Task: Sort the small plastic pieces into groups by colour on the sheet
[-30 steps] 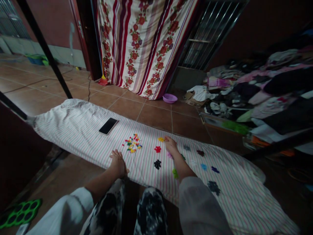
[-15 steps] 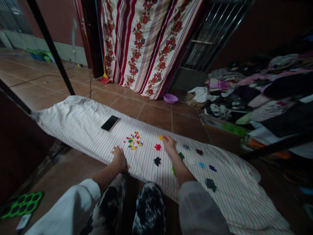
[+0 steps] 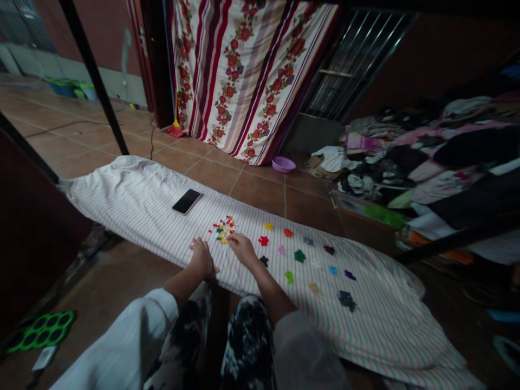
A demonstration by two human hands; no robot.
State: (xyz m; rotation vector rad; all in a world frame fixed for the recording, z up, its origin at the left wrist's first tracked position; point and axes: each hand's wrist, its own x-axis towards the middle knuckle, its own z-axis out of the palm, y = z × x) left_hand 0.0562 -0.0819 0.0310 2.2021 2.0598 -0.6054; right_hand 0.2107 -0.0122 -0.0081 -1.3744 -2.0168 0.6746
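My left hand (image 3: pixel 202 259) rests on the near edge of the striped cloth (image 3: pixel 138 216), fingers spread and holding nothing. Beyond it lies a loose pile of small mixed-colour pieces (image 3: pixel 223 229). At the pile's right edge, my right hand (image 3: pixel 242 249) has its fingertips pinched together; anything between them is too small to make out. Several single-colour clusters spread to the right, among them a yellow one (image 3: pixel 268 226), a red one (image 3: pixel 264 241), an orange one (image 3: pixel 288 233), a dark green one (image 3: pixel 299 255) and a black one (image 3: pixel 264 261).
A phone (image 3: pixel 187 201) lies on the cloth, left of the pile. Past the cloth, a purple basin (image 3: pixel 283 164) stands on the tiled floor before a hanging floral curtain (image 3: pixel 239 76). Clothes (image 3: pixel 442 162) are heaped at right. A green rack (image 3: pixel 43 331) lies at lower left.
My right hand has moved left from the yellow cluster to the mixed pile, uncovering the orange, pink and beige clusters. My left hand has stayed at the cloth's edge.
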